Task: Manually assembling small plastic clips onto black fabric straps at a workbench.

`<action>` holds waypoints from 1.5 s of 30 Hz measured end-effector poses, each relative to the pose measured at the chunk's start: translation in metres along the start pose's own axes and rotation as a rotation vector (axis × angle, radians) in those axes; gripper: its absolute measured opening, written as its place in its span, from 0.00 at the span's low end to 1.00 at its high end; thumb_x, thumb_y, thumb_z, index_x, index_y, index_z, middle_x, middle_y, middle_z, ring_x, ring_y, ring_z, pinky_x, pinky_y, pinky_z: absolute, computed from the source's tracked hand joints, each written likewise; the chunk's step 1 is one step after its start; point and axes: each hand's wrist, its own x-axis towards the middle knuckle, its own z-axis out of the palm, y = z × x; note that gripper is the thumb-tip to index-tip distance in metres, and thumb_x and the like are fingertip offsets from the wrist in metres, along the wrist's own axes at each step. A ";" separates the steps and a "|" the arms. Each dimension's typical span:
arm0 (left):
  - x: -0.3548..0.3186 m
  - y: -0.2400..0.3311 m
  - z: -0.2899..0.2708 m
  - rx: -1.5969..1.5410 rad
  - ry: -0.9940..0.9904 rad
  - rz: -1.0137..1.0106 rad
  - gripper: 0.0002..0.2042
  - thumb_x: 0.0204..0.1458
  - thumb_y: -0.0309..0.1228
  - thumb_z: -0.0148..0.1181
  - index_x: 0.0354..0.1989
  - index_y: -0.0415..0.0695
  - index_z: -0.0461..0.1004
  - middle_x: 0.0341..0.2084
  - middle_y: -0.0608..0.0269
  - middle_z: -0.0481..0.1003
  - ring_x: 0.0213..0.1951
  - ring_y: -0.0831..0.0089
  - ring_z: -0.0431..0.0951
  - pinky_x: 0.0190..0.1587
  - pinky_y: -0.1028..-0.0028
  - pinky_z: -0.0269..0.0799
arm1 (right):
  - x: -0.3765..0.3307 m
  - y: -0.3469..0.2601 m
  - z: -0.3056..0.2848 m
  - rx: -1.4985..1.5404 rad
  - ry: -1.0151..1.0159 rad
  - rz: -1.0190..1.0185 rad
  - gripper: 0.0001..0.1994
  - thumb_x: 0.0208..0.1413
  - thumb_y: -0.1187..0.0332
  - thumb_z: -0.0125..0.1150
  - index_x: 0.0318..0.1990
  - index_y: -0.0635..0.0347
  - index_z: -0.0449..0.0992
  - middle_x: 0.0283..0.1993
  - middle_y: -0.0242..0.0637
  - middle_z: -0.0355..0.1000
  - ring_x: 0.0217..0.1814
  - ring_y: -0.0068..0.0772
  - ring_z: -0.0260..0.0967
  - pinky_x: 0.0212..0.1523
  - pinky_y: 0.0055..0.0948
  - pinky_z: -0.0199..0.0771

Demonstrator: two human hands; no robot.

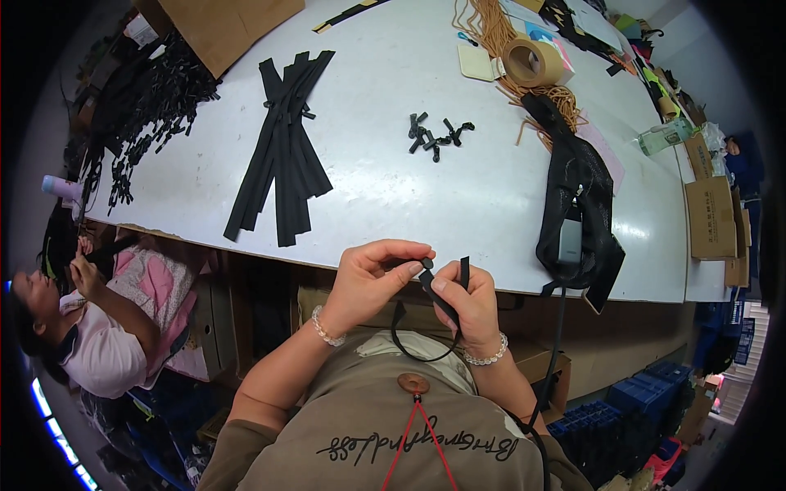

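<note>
My left hand (368, 277) pinches a small black plastic piece (426, 263) between thumb and fingertips, at the end of a narrow black strap (431, 288). Closed around that strap is my right hand (472, 304), its thumb pressed on top. The rest of the strap hangs in a loop below, in front of my shirt, and one end sticks up beside my right fingers. How the piece and the strap are joined is too small to tell. Both hands are just off the table's near edge. Beyond them on the white table (368, 188) lie several small black plastic pieces (429, 141).
Flat black straps (286, 155) lie crossed at left; a heap of black straps with small ends (164, 98) is farther left. A black mesh pouch (573, 180) with a grey device (570, 242) and cable lies right, near tape (532, 63) and brown cord. A co-worker (115, 319) sits left.
</note>
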 end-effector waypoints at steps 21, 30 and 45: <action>-0.002 -0.002 -0.002 0.259 -0.044 0.260 0.12 0.45 0.16 0.55 0.38 0.41 0.78 0.31 0.61 0.77 0.35 0.75 0.76 0.39 0.79 0.72 | -0.003 -0.001 0.006 0.008 0.032 0.031 0.09 0.51 0.73 0.51 0.21 0.66 0.67 0.11 0.30 0.60 0.06 0.16 0.49 0.08 0.17 0.46; -0.001 0.002 -0.002 0.271 -0.069 0.197 0.12 0.45 0.16 0.55 0.38 0.40 0.78 0.31 0.60 0.77 0.34 0.75 0.76 0.38 0.79 0.72 | -0.003 -0.001 0.005 -0.031 0.038 0.004 0.09 0.51 0.73 0.52 0.20 0.65 0.67 0.11 0.30 0.59 0.06 0.16 0.49 0.08 0.17 0.46; -0.002 -0.003 -0.002 0.251 -0.048 0.227 0.12 0.44 0.16 0.56 0.38 0.41 0.78 0.31 0.60 0.77 0.34 0.76 0.76 0.38 0.79 0.71 | -0.004 -0.005 0.005 0.015 0.040 0.035 0.08 0.50 0.75 0.54 0.20 0.63 0.67 0.13 0.24 0.60 0.10 0.11 0.51 0.10 0.15 0.47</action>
